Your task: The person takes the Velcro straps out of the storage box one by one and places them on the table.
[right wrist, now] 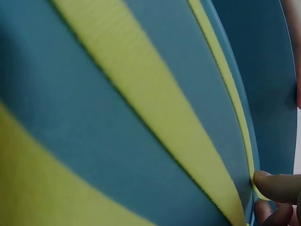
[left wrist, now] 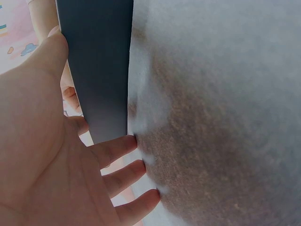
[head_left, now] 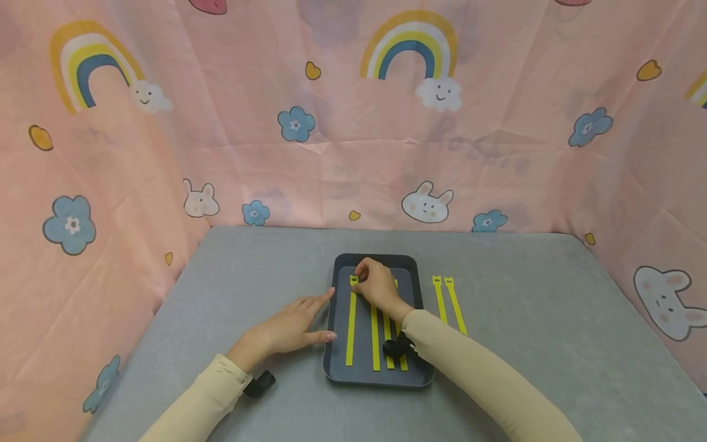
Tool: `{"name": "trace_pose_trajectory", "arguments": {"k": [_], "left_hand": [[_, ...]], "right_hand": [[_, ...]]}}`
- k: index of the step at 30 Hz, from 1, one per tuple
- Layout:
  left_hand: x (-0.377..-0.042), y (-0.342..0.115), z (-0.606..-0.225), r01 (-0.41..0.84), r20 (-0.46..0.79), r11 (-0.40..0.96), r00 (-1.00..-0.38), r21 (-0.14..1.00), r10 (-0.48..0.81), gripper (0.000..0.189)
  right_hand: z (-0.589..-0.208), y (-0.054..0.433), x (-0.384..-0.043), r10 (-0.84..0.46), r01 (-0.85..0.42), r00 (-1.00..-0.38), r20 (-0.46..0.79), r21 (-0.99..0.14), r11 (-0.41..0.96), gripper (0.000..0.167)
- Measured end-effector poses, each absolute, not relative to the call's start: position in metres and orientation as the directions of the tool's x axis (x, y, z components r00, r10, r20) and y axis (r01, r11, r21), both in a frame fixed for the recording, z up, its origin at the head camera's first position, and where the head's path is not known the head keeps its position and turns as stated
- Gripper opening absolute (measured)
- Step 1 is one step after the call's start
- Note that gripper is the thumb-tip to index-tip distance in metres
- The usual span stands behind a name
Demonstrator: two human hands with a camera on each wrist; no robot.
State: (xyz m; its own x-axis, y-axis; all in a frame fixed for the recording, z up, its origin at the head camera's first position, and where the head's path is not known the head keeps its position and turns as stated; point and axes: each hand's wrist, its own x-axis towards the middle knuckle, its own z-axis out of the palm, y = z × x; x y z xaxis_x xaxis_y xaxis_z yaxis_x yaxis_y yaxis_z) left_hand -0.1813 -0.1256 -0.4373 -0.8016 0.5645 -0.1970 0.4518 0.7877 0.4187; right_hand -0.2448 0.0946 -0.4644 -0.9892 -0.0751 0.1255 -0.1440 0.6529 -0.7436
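Observation:
A dark grey tray (head_left: pixel 361 344) stands on the table with several yellow hook-and-loop cable straps lying lengthwise in it. My right hand (head_left: pixel 381 288) reaches over the tray and pinches the slotted top end of the leftmost strap (head_left: pixel 350 331) between thumb and finger. Close up in the right wrist view, the thumb and fingertips (right wrist: pixel 277 188) meet at that strap's end, beside the tray wall. My left hand (head_left: pixel 287 328) spreads its fingers at the tray's left side. In the left wrist view its fingers extend along the outer tray wall (left wrist: pixel 99 70).
Two more yellow straps (head_left: pixel 455 304) lie on the grey table (head_left: pixel 530 331) to the right of the tray, partly behind the right sleeve (head_left: pixel 486 374). A pink printed curtain (head_left: pixel 353 166) closes off the back and both sides.

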Motion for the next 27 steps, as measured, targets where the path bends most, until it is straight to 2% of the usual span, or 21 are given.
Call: {"name": "trace_pose_trajectory", "arguments": {"k": [8,27], "left_hand": [[-0.1807,-0.1258,-0.4368,0.468,-0.19,0.779,-0.793,0.418,0.578,0.09],[-0.181,-0.1261,-0.4389,0.466,-0.191,0.778,-0.793,0.422,0.578,0.089]], "right_hand": [[-0.465,0.0935,-0.2454,-0.072,-0.139,-0.99,0.121,-0.75,0.646,0.028],[-0.4583,0.0958,-0.2467,-0.116,-0.197,-0.98,0.16,-0.749,0.633,0.021]]}}
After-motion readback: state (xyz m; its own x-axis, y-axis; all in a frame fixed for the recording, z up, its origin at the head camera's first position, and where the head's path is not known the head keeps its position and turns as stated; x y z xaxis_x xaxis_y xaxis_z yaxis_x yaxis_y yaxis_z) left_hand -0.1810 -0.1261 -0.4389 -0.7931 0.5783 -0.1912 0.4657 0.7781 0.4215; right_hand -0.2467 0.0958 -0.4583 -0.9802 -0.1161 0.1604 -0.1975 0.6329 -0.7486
